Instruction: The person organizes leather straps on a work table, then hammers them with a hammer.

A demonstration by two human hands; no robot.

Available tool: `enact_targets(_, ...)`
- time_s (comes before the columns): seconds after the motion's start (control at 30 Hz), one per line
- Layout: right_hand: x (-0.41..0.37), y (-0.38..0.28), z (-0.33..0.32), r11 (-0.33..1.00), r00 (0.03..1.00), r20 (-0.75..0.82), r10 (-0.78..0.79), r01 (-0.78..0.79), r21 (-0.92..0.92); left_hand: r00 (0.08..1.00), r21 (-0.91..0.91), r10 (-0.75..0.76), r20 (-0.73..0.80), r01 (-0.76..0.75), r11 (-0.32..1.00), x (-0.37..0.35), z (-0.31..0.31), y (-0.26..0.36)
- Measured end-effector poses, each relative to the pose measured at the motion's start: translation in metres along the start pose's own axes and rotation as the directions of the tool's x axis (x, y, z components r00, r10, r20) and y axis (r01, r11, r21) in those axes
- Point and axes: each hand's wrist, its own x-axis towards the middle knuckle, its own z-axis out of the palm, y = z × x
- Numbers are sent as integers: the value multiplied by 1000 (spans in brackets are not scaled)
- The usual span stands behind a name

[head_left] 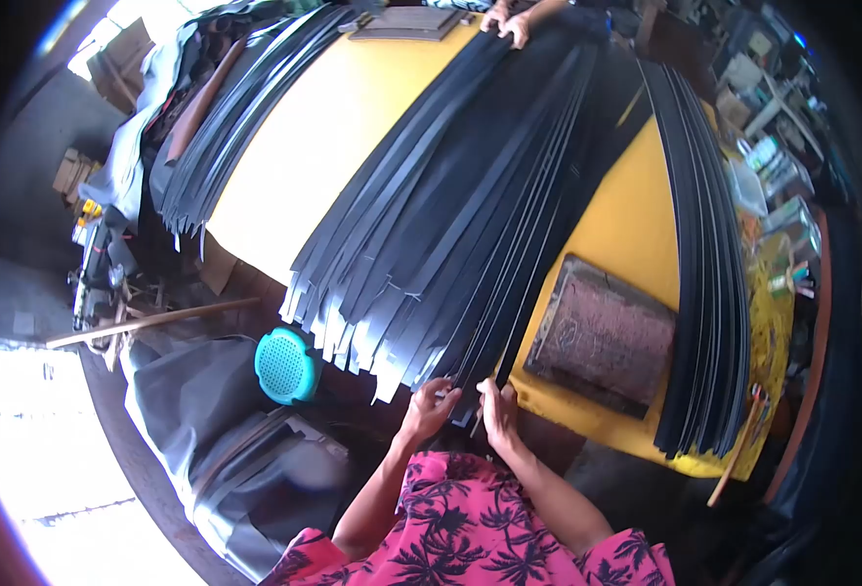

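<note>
Long black leather-like strips (470, 186) lie fanned out in a thick layer, their pale cut ends hanging over the near edge of a yellow table (323, 127). Close to my body, my left hand (429, 407) has its fingers curled around the end of a narrow strip on the right side of the layer. Just beside it, my right hand (497, 410) pinches another black strip (517, 342) that runs up towards the far side. At the far end, another person's hands (509, 23) press on the strips.
A worn reddish-brown block (605, 334) rests on the table to my right. Beyond it hangs a second bundle of black strips (699, 264); another bundle (245, 127) lies at the left. A turquoise round stool (285, 365) stands below the left front edge. A wooden stick (738, 454) juts out at right.
</note>
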Motion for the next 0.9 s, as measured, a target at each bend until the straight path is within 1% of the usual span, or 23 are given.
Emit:
enact_targets(0.03, 4, -1, 3, 974, 991, -28, -132, 125, -187, 1000, 10, 5, 23, -5, 1000, -3, 0, -4)
enact_targets(0.07, 2, -1, -2, 943, 998, -38, -60, 44, -331, 998, -98, 10, 69, -3, 995, 1, 0, -8)
enact_targets(0.13, -6, -16, -2, 948, 990, -75, -117, 89, -305, 985, -299, 13, 174, 40, 953, 8, 0, -3)
enact_targets(0.17, -11, -19, 0, 948, 983, -93, -158, 125, -291, 955, -397, -42, 293, 161, 904, 7, -2, -3)
enact_targets(0.2, -13, -23, -2, 961, 990, -59, -131, 112, -254, 914, -376, -80, 398, 242, 894, 8, -10, 7)
enact_targets(0.23, -16, -27, 1, 963, 988, -88, -126, 101, -250, 860, -349, -116, 496, 320, 881, 11, -14, 11)
enact_targets(0.27, -20, -31, 3, 987, 994, -87, -70, 57, -152, 850, -351, -105, 516, 322, 879, 12, -12, 6)
enact_targets(0.3, -21, -34, 5, 998, 997, -80, -22, 17, -55, 864, -433, 10, 504, 243, 868, 14, -8, 5)
enact_targets(0.33, -18, -29, 9, 997, 997, -71, -34, 39, 65, 870, -516, 121, 478, 166, 840, 16, -4, 3)
enact_targets(0.37, -14, -28, 10, 998, 996, -85, -31, 35, 49, 865, -529, 127, 486, 175, 830, 18, -2, -2)
enact_targets(0.4, -12, -29, 11, 998, 990, -130, -50, 44, -48, 869, -347, 132, 476, 48, 937, 19, -8, 6)
enact_targets(0.43, -12, -27, 14, 989, 983, -169, -69, 45, -142, 872, -138, 137, 470, -80, 987, 17, -15, 15)
enact_targets(0.47, -10, -25, 13, 967, 959, -233, -158, 103, -235, 871, -186, 164, 464, -85, 979, 15, -22, 24)
enact_targets(0.5, -12, -29, 12, 966, 957, -244, -159, 99, -238, 865, -193, 170, 471, -87, 977, 13, -31, 31)
enact_targets(0.53, -17, -39, 9, 992, 984, -128, -126, 123, -28, 887, -174, 151, 436, -82, 981, 13, -42, 36)
enact_targets(0.57, -22, -49, 6, 976, 993, -4, -121, 119, 182, 908, -157, 133, 397, -76, 985, 16, -49, 37)
enact_targets(0.6, -32, -67, 4, 976, 998, 21, -54, 49, 212, 967, -65, 140, 212, -129, 990, 16, -51, 32)
enact_targets(0.63, -32, -67, 1, 978, 999, 13, -50, 46, 204, 980, 20, 171, 107, -174, 985, 20, -49, 14)
enact_targets(0.7, -29, -64, -4, 940, 996, 83, 23, -50, 338, 976, 111, 218, 14, -218, 970, 29, -50, -8)
enact_targets(0.73, -26, -58, -5, 941, 997, 77, 25, -49, 335, 976, 105, 219, 17, -219, 970, 31, -52, -13)
enact_targets(0.8, -21, -48, -5, 885, 986, 164, -20, -58, 461, 990, 382, 91, 108, -126, 916, 38, -52, -15)
enact_targets(0.83, -20, -46, -6, 887, 986, 163, -18, -60, 459, 990, 379, 89, 108, -124, 917, 39, -52, -14)
enact_targets(0.9, -19, -43, -6, 875, 983, 178, -46, -47, 481, 979, 406, 83, 184, -153, 901, 41, -51, -13)
